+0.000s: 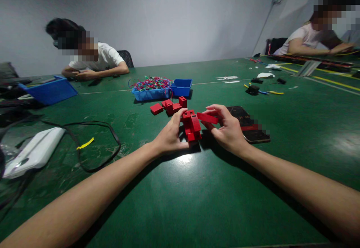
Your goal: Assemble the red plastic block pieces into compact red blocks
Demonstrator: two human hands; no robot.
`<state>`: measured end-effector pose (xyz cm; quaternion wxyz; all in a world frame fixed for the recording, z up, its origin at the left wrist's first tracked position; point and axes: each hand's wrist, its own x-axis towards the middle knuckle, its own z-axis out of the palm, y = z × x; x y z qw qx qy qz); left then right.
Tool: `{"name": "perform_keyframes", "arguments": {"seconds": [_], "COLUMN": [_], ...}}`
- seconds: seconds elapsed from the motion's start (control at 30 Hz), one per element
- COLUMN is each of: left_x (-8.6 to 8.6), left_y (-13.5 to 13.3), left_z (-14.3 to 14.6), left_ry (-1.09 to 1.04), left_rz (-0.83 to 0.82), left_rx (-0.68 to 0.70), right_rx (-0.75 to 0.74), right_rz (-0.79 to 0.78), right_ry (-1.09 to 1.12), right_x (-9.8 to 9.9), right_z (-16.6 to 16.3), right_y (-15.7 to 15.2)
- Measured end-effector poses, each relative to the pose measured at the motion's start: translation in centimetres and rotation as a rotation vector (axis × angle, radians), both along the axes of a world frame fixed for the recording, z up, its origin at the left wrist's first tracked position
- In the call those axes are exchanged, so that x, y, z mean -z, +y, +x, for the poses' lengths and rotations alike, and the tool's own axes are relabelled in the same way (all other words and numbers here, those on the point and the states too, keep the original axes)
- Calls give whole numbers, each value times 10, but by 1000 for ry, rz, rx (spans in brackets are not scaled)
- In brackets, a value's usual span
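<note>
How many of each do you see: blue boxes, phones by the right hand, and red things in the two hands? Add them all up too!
Blue plastic boxes: 3
Black rectangular phone: 1
Red plastic things in the hands: 2 (blocky piece, counted whole, left hand; flat strip, right hand)
Total: 6

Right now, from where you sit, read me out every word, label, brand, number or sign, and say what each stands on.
"00": pale digits on the phone; those after it are too blurred to read surely.
Red block between the hands: fine marks, too small to tell whether they are text.
White case: no readable lettering.
Nothing else reads as text.
</note>
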<state>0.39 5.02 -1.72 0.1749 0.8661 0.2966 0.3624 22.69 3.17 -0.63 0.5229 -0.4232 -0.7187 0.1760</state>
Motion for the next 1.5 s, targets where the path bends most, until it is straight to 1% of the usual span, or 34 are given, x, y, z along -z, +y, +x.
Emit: {"name": "perform_keyframes", "arguments": {"seconds": [0.17, 0.3, 0.4, 0.6, 0.83, 1.0, 1.07, 1.33, 1.5], "left_x": [1, 0, 0, -1, 0, 1, 2, 2, 2], "left_y": [0, 1, 0, -1, 0, 1, 1, 2, 1], "left_z": [1, 1, 0, 0, 1, 1, 1, 1, 1], "left_ry": [0, -1, 1, 4, -3, -11, -11, -16, -6], "left_rz": [18, 15, 11, 4, 17, 19, 21, 18, 15], "left_rx": [-5, -2, -3, -6, 4, 6, 8, 10, 5], "right_rx": [41, 36, 53, 2, 46, 20, -6, -143, -136], "right_rz": [-13, -29, -35, -76, -80, -140, -168, -273, -308], "right_ry": [18, 31, 3, 10, 10, -3, 22, 231, 329], "right_x": [-2, -1, -1, -3, -3, -2, 0, 7, 5], "right_z": [-1, -1, 0, 0, 0, 1, 1, 0, -2], "right_y": [-1, -1, 0, -2, -2, 1, 3, 8, 9]}}
